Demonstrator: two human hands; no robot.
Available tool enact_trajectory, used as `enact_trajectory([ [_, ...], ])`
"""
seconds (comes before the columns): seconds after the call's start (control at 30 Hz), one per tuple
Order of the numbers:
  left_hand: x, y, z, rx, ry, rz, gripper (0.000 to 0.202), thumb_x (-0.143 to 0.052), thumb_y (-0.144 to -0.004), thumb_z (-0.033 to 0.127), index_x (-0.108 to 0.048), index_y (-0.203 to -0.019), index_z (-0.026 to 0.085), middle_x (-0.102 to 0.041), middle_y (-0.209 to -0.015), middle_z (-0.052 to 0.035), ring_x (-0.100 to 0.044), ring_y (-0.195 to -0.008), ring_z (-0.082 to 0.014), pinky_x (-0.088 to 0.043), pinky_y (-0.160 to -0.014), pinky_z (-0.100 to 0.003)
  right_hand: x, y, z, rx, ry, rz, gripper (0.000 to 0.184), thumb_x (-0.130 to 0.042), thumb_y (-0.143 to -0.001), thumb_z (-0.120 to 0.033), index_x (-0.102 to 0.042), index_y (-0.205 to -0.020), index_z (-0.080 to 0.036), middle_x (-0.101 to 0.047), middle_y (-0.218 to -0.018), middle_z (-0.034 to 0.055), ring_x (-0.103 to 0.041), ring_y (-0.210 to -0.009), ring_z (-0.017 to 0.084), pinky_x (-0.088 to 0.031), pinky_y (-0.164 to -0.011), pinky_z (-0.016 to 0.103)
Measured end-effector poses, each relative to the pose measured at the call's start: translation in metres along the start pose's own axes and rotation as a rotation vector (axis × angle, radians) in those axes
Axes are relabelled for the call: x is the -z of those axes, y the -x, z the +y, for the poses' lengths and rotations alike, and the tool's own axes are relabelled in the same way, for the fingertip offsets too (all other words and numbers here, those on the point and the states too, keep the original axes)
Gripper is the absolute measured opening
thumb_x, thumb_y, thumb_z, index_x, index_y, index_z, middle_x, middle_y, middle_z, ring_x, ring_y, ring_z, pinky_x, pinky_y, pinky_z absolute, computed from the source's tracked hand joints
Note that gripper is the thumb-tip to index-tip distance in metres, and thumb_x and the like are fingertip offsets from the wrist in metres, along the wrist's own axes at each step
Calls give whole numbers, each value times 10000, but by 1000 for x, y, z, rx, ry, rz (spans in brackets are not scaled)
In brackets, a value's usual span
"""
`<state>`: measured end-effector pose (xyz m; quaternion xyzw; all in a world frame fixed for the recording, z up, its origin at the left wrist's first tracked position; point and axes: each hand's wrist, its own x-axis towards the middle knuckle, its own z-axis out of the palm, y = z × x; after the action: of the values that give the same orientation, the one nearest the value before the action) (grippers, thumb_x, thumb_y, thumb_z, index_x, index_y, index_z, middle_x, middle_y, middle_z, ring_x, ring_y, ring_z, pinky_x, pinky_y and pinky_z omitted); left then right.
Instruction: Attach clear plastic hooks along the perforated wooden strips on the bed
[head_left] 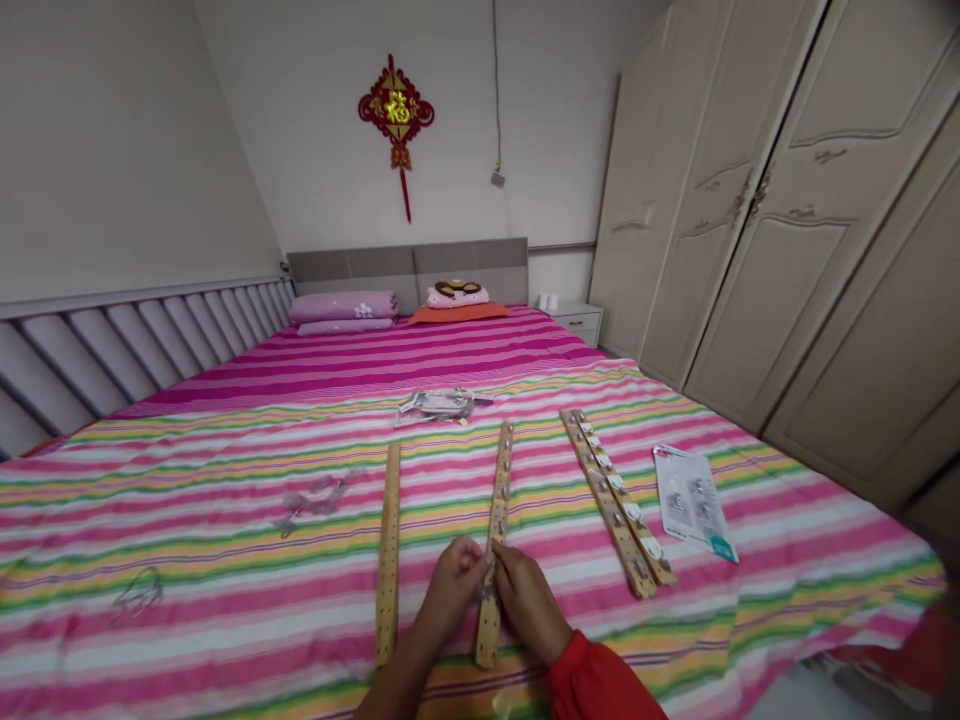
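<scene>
Apparently, fixing metal clips [502, 493] along the middle wooden strip [496, 510], lower centre of the frame, is in hand; left hand [454, 583] and right hand [529, 597] curl in, fingertips nearly closed; what they grip cannot be told; the next move calls for steady alignment.

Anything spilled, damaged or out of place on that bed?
Nothing looks clearly spilled or damaged. Only the small translucent, plastic-looking pieces seem untidy, scattered loosely left of the leftmost yellow wooden strip; blur hides what they are.
</scene>
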<state>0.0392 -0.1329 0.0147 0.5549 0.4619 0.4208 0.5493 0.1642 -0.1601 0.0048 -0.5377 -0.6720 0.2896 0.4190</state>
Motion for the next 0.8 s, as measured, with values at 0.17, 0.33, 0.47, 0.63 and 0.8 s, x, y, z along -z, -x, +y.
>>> enact_trajectory([
  [0.17,-7,-38,28,71,-428,-111,331,-579,-680,468,-429,-567,196,-397,-508,69,-415,-508,-93,-322,-490,-214,4,-8,4,-51,-23,-25,286,-375,-773,-101,-648,-841,-147,-689,-773,74,-609,-717,200,-411,-653,273],
  [0.33,-8,-72,34,211,-643,-198,300,-691,-562,341,-466,-446,180,-375,-426,63,-425,-505,-118,-308,-504,-244,10,-16,14,-54,-139,-88,262,-393,-734,-119,-650,-756,-167,-674,-704,34,-589,-645,178,-410,-591,257],
  [0.47,-3,-81,31,236,-665,-216,245,-648,-599,283,-493,-443,175,-366,-405,61,-458,-548,-134,-326,-538,-242,10,-18,18,-79,-267,-58,242,-418,-715,-161,-636,-818,-173,-640,-695,5,-564,-642,162,-422,-591,254],
  [0.63,2,-78,23,224,-521,-290,296,-574,-653,269,-429,-411,177,-357,-408,60,-376,-486,-98,-287,-491,-230,13,-25,24,-184,-463,-52,214,-443,-667,-206,-638,-746,-169,-519,-463,-51,-476,-446,130,-377,-469,241],
  [0.8,5,-64,8,208,-318,-177,337,-455,-767,423,-366,-527,204,-302,-460,85,-300,-424,-72,-266,-445,-220,20,-33,29,-263,-576,153,236,-425,-736,-292,-609,-816,-169,-392,-402,-96,-347,-371,106,-283,-408,224],
])
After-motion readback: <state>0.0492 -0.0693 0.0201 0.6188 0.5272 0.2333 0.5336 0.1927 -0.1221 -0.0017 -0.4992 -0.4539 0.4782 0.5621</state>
